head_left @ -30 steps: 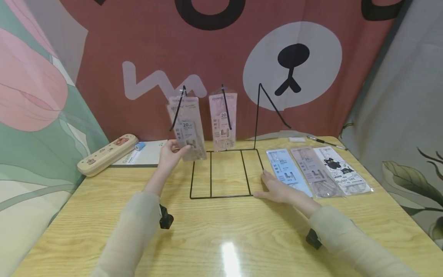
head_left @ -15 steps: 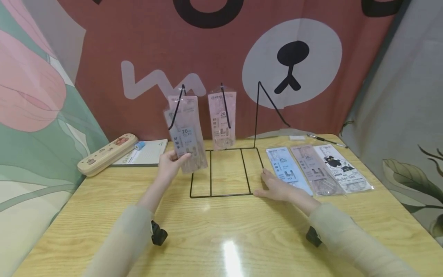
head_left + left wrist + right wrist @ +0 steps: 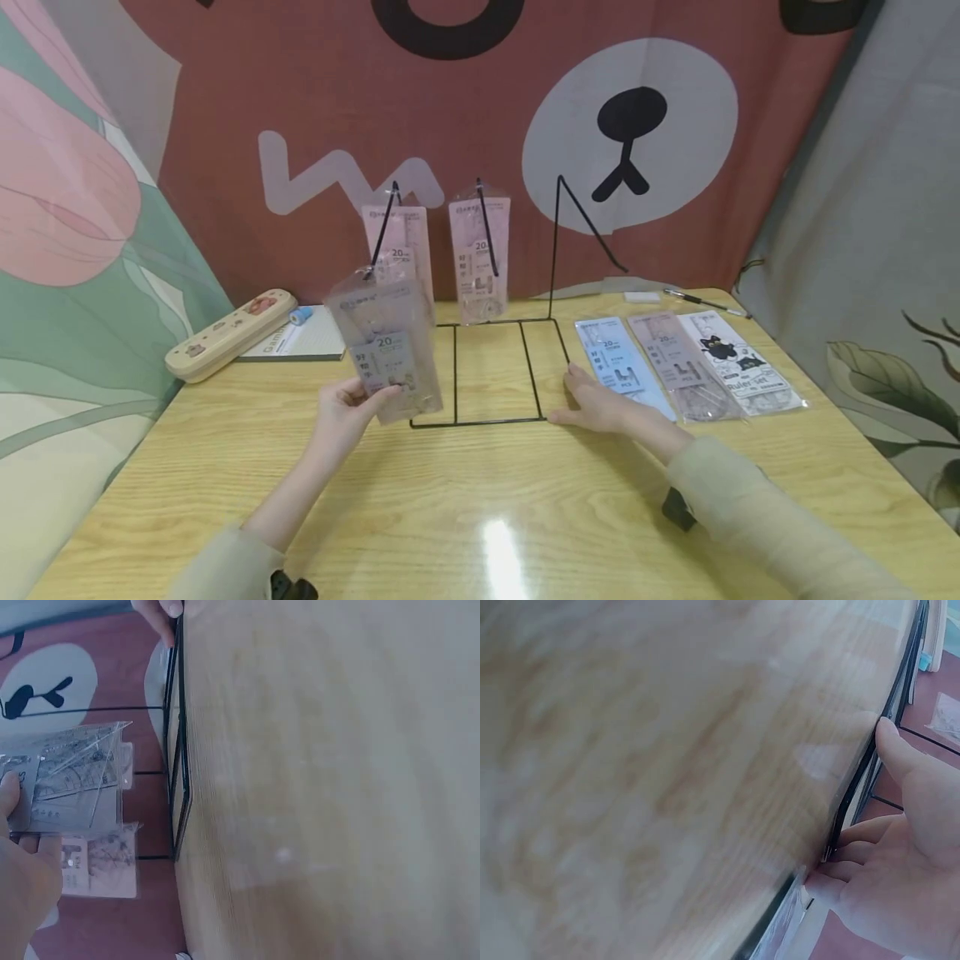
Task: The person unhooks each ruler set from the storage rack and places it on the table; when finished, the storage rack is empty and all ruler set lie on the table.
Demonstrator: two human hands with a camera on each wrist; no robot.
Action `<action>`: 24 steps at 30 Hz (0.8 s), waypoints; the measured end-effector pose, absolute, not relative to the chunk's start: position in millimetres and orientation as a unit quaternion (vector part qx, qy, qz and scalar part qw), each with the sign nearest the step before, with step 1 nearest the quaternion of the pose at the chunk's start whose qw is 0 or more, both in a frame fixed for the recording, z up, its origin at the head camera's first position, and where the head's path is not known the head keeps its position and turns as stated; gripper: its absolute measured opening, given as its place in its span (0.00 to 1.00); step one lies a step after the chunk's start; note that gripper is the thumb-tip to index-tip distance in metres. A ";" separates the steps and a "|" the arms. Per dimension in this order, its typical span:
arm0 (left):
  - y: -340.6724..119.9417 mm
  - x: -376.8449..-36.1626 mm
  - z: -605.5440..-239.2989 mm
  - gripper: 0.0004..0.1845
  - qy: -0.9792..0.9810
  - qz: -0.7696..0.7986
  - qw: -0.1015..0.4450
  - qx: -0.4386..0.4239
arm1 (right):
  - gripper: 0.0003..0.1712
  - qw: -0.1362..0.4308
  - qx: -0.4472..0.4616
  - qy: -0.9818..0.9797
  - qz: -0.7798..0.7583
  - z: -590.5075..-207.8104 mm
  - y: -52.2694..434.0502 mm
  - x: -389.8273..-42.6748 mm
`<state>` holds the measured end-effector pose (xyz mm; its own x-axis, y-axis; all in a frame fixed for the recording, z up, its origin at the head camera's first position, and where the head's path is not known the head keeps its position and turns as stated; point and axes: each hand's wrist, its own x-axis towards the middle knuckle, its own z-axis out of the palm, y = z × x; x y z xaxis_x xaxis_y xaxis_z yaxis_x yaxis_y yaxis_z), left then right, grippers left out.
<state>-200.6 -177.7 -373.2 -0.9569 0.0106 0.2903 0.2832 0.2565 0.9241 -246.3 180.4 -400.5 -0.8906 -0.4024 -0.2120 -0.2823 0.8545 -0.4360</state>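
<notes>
Pinching a clear ruler packet (image 3: pixel 386 350) by its lower edge, your left hand (image 3: pixel 345 412) keeps its grip curled, thumb in front and fingers behind, holding the packet upright above the surface (image 3: pixel 480 508) just left of the black wire rack (image 3: pixel 487 371). Your right hand (image 3: pixel 600 408) lies flat with a spread, relaxed grip, fingertips touching the rack's front right corner.

Two more packets hang on the rack's left and middle hooks (image 3: pixel 480 250); the right hook carries nothing. Three packets (image 3: pixel 686 362) lie side by side on the surface to the right of the rack, with a pen (image 3: pixel 701 302) beyond them. A pencil case (image 3: pixel 228 333) and a notepad (image 3: pixel 311 333) sit at the far left. A brown bear-face cloth (image 3: pixel 525 125) hangs behind.

Your left wrist view shows the packet (image 3: pixel 75 776) against your thumb, with set squares visible inside it, a detail the head view blurs. Your right wrist view shows your fingers (image 3: pixel 892 750) pressed on the rack's wire (image 3: pixel 855 795), closer than the head view allows.
</notes>
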 end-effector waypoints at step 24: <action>-268.7 -180.1 -366.9 0.30 -0.840 -0.539 0.014 0.061 | 0.53 0.155 -0.179 0.950 -0.202 -397.8 179.9 -245.4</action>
